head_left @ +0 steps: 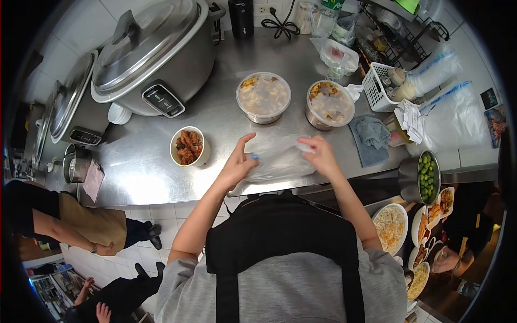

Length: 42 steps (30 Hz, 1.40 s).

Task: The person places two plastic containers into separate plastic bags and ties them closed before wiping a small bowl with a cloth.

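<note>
- Plastic bag (280, 166): clear and crumpled, spread between the two hands over the near edge of the steel counter (129, 180).
- Right hand (322, 156): at the bag's right side, grasping the film at the fingertips, thumb and index finger close together.
- Left hand (239, 162): at the bag's left side, index finger raised, thumb against the film by a small blue patch (whether the curled fingers clench any of it, I cannot tell).
- First round tub (264, 98): beyond the bag, lidded, with food showing through the cloudy lid.
- Second round tub (330, 105): beyond the bag's right side, also lidded, near the first but apart from it.
- Paper bowl (188, 148): left of the bag, without a lid, holding browned pieces of food.
- Grey cloth (372, 133): right of the bag, bunched up on the counter.
- Metal pot (410, 180): farther right of the bag than the cloth, full of small green vegetables.
- White basket (371, 89): beyond the bag to the right, past the cloth.
- Large cooker (145, 62): beyond the bag to the far left, lid on (its control panel faces the counter's near side).
</note>
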{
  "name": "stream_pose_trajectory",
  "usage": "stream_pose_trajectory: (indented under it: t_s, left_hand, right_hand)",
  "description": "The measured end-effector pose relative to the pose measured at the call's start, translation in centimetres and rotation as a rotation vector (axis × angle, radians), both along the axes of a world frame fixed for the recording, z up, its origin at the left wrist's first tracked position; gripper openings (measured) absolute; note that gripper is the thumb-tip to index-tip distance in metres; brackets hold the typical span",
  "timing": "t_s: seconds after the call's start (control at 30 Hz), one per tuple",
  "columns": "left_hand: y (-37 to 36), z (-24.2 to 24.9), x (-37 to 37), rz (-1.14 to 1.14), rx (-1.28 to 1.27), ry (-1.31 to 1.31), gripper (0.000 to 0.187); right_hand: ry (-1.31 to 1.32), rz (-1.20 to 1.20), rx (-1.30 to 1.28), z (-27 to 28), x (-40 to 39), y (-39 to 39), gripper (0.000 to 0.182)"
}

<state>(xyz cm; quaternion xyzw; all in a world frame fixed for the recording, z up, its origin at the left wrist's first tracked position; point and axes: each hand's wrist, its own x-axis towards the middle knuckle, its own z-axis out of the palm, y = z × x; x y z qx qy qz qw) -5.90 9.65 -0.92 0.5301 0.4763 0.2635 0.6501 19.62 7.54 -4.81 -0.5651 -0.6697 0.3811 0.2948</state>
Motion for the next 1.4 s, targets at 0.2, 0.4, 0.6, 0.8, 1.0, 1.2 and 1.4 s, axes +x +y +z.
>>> stream_pose_trajectory:
  t_s: [0.2,0.4,0.6,0.8,1.0,1.2,1.4]
  left_hand:
    - [2.0,-2.7,-2.5,0.072,-0.269,-0.567,0.034]
    - [2.4,-3.7,-0.7,0.114,-0.446,-0.609,0.032]
    - [3.6,-5.1,-2.5,-0.016,-0.052,0.112,0.021]
    - [1.3,-2.8,2.4,-0.225,0.738,0.384,0.020]
    - [2.5,-5.0,1.5,-0.401,0.758,0.893,0.063]
    - [4.3,-4.8,1.4,-0.531,0.736,1.031,0.090]
    - [5.7,-3.6,-0.3,-0.445,0.808,0.704,0.060]
  right_hand:
    - [-0.168,-0.199,-0.071,-0.7,1.6,-0.3,0.034]
    - [0.000,0.134,0.331,3.8,-4.6,0.9,0.031]
    - [-0.820,0.408,0.068,0.0,-4.3,2.4,0.065]
    - [-0.857,0.474,0.035,0.7,-5.1,3.0,0.076]
    - [-0.791,0.456,0.126,0.7,-3.8,3.0,0.073]
    - [-0.601,0.353,0.324,-1.5,-2.2,2.8,0.060]
    - [-0.086,0.185,0.220,0.4,0.1,6.3,0.036]
